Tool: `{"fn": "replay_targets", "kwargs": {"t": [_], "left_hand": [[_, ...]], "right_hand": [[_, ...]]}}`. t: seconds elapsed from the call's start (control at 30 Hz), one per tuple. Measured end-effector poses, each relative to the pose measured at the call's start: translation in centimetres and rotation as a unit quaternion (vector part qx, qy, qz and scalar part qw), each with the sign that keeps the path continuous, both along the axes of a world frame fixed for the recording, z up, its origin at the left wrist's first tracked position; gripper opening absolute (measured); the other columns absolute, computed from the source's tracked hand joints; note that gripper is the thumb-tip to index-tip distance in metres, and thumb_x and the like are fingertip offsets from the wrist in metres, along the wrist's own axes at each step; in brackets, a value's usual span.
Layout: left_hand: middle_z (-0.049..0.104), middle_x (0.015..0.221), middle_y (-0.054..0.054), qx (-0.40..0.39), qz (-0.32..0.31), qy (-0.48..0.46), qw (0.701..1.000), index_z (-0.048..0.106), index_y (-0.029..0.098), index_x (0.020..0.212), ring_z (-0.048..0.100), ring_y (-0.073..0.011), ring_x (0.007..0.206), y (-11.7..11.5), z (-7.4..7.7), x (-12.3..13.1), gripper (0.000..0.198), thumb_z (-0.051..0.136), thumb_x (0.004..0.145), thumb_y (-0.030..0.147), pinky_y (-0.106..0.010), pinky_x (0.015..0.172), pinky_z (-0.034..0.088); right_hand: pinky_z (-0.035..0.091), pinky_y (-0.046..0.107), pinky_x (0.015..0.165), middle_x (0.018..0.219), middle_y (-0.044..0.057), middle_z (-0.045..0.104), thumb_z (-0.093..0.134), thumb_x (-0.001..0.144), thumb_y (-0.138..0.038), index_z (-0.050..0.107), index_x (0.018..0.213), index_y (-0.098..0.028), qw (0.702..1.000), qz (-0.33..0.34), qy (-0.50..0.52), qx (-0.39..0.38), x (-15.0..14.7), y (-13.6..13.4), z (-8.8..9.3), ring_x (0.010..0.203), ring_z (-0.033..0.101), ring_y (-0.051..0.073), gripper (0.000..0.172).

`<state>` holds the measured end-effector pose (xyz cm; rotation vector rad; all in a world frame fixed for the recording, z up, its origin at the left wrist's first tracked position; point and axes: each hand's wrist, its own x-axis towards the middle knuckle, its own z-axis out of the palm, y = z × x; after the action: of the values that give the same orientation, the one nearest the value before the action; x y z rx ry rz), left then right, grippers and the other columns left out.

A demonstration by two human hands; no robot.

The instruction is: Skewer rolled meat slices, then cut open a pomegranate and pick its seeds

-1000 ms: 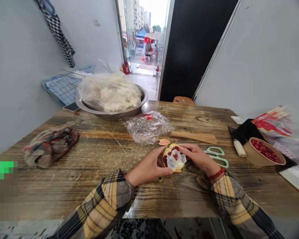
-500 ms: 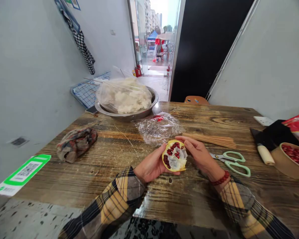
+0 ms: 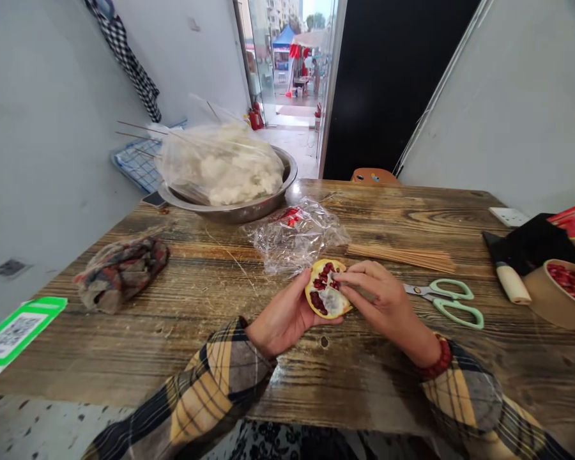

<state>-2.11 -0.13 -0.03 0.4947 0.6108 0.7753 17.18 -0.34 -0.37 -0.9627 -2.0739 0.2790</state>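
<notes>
A piece of opened pomegranate [image 3: 320, 301] with yellow rind, dark red seeds and pale membrane faces up above the table. My left hand [image 3: 294, 311] is closed around its lower left side, the thumb at the rim and fingers beneath. The fingers of my right hand [image 3: 381, 295] are drawn together and press on the middle of the cut face, among seeds and membrane; their tips hide what lies directly under them. Light green scissors [image 3: 443, 299] lie partly open just right of my right hand. Behind the fruit is a crumpled clear plastic bag [image 3: 297, 233].
Wooden skewers [image 3: 402, 257] lie beyond my right hand. At the right stand a paper bowl of pomegranate seeds [image 3: 551, 300] and a pale-handled knife [image 3: 512, 283]. A steel basin [image 3: 239, 212] holding a bagged pale mass is at the back left, a bundled cloth [image 3: 122, 271] at left.
My right hand has shifted from the fruit's right rim onto its cut face, fingers now bunched. A membrane flap there looks smaller or covered. The view has tipped slightly.
</notes>
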Motion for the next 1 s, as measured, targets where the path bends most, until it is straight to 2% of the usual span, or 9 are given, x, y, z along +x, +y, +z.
{"fn": "replay_targets", "kwargs": {"t": [0.13,0.3,0.6,0.7,0.83,0.9,1.0], "left_hand": [[0.061,0.123,-0.015,-0.005,0.004,-0.004,1.0,0.058,0.016,0.123,0.065,-0.0223,0.092,-0.1,0.0,0.0,0.041,0.038,0.096,0.04,-0.04,0.076,0.056],[0.061,0.124,-0.014,0.0,0.002,-0.008,1.0,0.056,0.018,0.125,0.064,-0.0216,0.093,-0.2,-0.1,0.0,0.041,0.039,0.096,0.04,-0.04,0.077,0.056],[0.064,0.118,-0.016,-0.004,-0.002,0.023,1.0,0.057,0.015,0.124,0.066,-0.0226,0.089,-0.3,0.0,0.1,0.044,0.039,0.095,0.043,-0.038,0.072,0.057],[0.066,0.114,-0.017,-0.012,-0.014,0.045,0.999,0.058,0.013,0.122,0.067,-0.0228,0.086,-0.4,0.0,0.0,0.046,0.038,0.095,0.045,-0.036,0.066,0.058],[0.067,0.112,-0.018,-0.004,-0.024,0.052,0.998,0.058,0.013,0.123,0.069,-0.0225,0.083,-0.4,-0.3,-0.2,0.048,0.039,0.094,0.047,-0.034,0.062,0.058],[0.068,0.111,-0.018,0.0,-0.029,0.05,0.998,0.056,0.014,0.125,0.07,-0.0237,0.082,-0.4,-0.4,-0.3,0.05,0.039,0.093,0.049,-0.034,0.061,0.058],[0.069,0.106,-0.02,0.008,-0.046,0.047,0.998,0.054,0.013,0.127,0.071,-0.0259,0.079,-0.4,-0.7,-0.3,0.054,0.04,0.092,0.052,-0.033,0.058,0.057]], "right_hand": [[0.048,0.035,0.082,0.103,0.007,0.063,0.059,0.089,-0.021,0.062,0.116,-0.024,1.0,0.009,-0.014,-0.01,0.1,0.0,-0.3,0.096,0.057,0.02,0.027],[0.047,0.035,0.082,0.1,0.007,0.063,0.061,0.088,-0.025,0.062,0.106,-0.023,0.999,0.005,-0.001,-0.054,-0.3,-0.3,0.1,0.096,0.057,0.021,0.019],[0.041,0.025,0.061,0.08,0.001,0.059,0.063,0.082,-0.021,0.059,0.086,-0.02,0.985,-0.001,0.067,-0.161,-1.0,0.0,0.4,0.068,0.05,0.013,0.007],[0.04,0.025,0.061,0.078,0.0,0.058,0.063,0.081,-0.019,0.059,0.085,-0.021,0.984,0.008,0.08,-0.16,-1.2,-0.2,0.6,0.067,0.049,0.013,0.006],[0.042,0.027,0.068,0.084,0.002,0.063,0.062,0.083,-0.019,0.06,0.086,-0.021,0.987,0.033,0.086,-0.132,-1.2,-0.6,0.7,0.076,0.053,0.014,0.004],[0.044,0.027,0.069,0.085,0.002,0.064,0.062,0.084,-0.022,0.061,0.086,-0.022,0.976,0.016,0.141,-0.162,-1.0,-0.5,0.5,0.077,0.055,0.015,0.003],[0.047,0.028,0.071,0.083,0.001,0.064,0.064,0.082,-0.027,0.061,0.087,-0.023,0.934,-0.043,0.276,-0.223,-0.3,0.1,-0.1,0.078,0.058,0.015,0.007]]}}
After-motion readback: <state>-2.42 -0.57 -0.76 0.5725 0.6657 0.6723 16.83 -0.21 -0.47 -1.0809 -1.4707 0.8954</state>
